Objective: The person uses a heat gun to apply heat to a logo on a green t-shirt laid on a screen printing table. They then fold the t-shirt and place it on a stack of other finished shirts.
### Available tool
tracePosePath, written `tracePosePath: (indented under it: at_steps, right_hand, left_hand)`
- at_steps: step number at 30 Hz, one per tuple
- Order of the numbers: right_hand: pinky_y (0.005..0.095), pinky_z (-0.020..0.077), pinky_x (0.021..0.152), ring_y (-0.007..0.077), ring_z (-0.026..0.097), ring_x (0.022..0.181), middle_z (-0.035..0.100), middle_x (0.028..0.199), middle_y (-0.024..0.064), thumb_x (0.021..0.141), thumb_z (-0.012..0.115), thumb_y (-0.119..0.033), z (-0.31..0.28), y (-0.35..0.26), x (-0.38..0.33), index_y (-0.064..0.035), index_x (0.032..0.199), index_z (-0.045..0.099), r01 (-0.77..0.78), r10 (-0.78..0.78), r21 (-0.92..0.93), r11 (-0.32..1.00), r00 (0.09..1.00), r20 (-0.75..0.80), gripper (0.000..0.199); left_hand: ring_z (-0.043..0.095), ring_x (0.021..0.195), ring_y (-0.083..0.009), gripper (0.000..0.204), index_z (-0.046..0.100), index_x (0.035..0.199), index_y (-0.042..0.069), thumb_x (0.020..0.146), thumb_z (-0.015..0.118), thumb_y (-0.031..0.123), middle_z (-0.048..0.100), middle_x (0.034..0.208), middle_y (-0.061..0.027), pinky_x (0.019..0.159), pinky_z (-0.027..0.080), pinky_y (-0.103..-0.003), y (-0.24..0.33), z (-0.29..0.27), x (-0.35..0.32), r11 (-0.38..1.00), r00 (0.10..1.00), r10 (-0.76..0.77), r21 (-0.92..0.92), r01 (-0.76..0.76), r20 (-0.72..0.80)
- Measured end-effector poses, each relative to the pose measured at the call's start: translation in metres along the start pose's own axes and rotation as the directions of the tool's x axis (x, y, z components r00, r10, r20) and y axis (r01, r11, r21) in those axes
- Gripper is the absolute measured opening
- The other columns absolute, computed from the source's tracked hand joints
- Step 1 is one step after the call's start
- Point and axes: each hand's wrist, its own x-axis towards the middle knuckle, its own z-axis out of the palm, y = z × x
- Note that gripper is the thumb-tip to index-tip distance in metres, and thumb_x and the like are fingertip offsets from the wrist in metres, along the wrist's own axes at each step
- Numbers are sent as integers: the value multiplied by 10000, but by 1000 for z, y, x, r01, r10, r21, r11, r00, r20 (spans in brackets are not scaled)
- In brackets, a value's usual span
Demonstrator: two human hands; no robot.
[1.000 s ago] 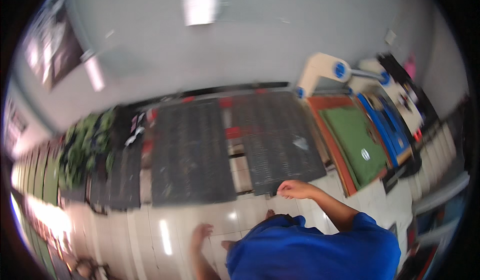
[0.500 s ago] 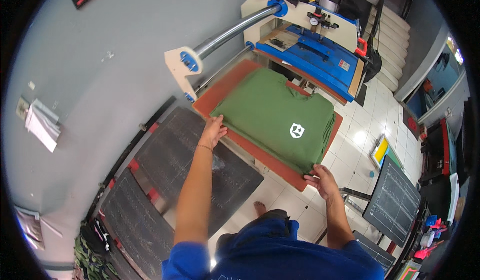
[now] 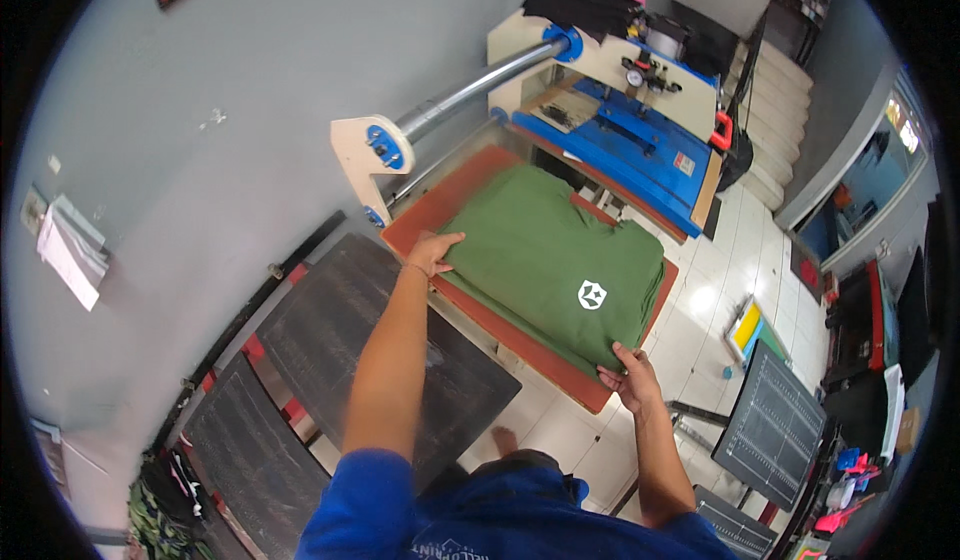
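A green T-shirt (image 3: 545, 250) with a small white shield-shaped print (image 3: 591, 295) lies folded on a reddish-brown heat press pad (image 3: 420, 225), its neckline toward the far right. My left hand (image 3: 433, 253) grips the shirt's edge at the near left, the thumb lying on top of the cloth. At the near right corner, my right hand (image 3: 632, 375) pinches the cloth between thumb and fingers. Some fingertips of both hands are hidden by the fabric.
The blue and cream heat press (image 3: 620, 140) stands beyond the pad, with a thick metal rail (image 3: 480, 85) along the wall. Dark printing boards (image 3: 350, 310) lie at the left. Another board (image 3: 772, 415) stands at the right, near a coloured frame (image 3: 745, 328) on the tiled floor.
The whole view has shifted, so the pad and press sit lower. My left hand has moved inward over the shirt's edge. The right hand still holds the near right corner.
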Motion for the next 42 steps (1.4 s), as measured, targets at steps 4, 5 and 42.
tracePosePath:
  at_steps: [4, 5, 42]
  right_hand:
    - [299, 510, 595, 205, 595, 867, 572, 1077, 104, 833, 708, -288, 21, -9, 21, -49, 1143, 487, 232, -242, -141, 962, 969, -57, 449]
    - [292, 499, 575, 189, 591, 864, 582, 1058, 91, 831, 696, -273, 20, -23, 25, -54, 1133, 496, 327, -336, -150, 933, 941, -38, 423]
    - [237, 423, 637, 88, 545, 820, 592, 971, -30, 865, 675, -243, 223, 288, -94, -122, 1137, 571, 164, 150, -543, 823, 861, 487, 315]
  left_hand:
    - [601, 1052, -295, 479, 565, 1162, -11, 769, 725, 210, 629, 1094, -143, 869, 495, -457, 17, 2, -9, 983, 984, 178, -30, -179, -10]
    - [597, 1053, -295, 451, 574, 1139, -4, 770, 720, 211, 627, 1096, -138, 860, 495, -457, 27, 10, -20, 969, 971, 240, -64, -239, 4]
    - [521, 816, -211, 247, 542, 940, -12, 852, 698, 158, 547, 857, -114, 755, 443, -346, -477, -242, -534, 987, 469, -42, -108, -115, -882]
